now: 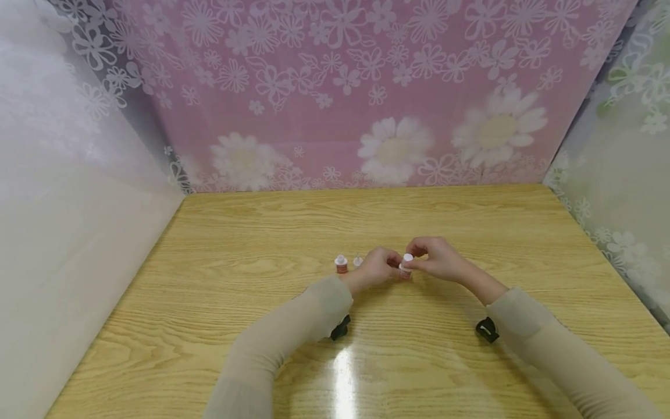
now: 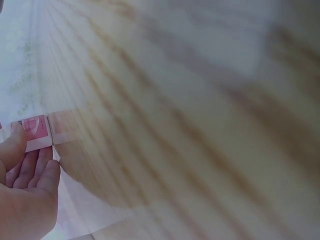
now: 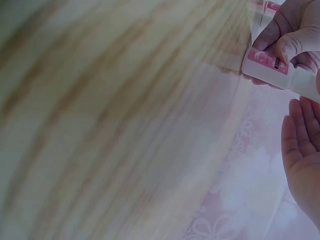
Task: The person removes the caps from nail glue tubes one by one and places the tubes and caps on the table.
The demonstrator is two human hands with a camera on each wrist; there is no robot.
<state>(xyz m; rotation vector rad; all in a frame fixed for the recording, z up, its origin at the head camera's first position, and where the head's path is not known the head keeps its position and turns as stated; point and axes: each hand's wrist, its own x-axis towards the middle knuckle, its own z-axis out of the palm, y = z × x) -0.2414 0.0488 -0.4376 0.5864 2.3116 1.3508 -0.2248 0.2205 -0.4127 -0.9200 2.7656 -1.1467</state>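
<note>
Pink florals, yellow-brown wood grain and white-and-red packaging on my remote feed.
I see a pink backdrop patterned with white outlined blossoms and pale, yellow-centred daisies; a streaked wood-grain table; a whitish left sheet; beige sleeves; a white held bottle with a pink-red label; and a second bottle, white above red.

Wood-grain tabletop, bright glare near front; pink backdrop, 3 large daisies; pale side sheets.
</note>
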